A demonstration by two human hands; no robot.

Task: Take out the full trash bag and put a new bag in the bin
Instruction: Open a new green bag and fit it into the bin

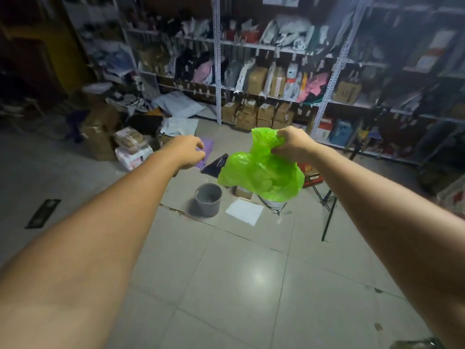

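**The Bag Could Miss the Bin**

Both arms reached out over the shiny floor (226,285). The right hand (292,144) held a green bag (261,172) up in the air, with its fingers (279,149) curled tight round the bunched top. The bag looked puffy and light, so it was likely the new one. The left hand (191,153) had bent fingers close to something purple (207,147), but it was not clear if it held anything.

Lower down and a bit to the left, the grey bin (208,199) stood on the floor with no bag in it. A white paper (244,211) lay just beside it.

The bag was off to one side of the bin, not over it. With only one hand on it, its mouth was squashed shut and might not go round the rim. It could slip, or snag on the black stand (329,212) nearby. Full shelves (219,59) stood far behind.
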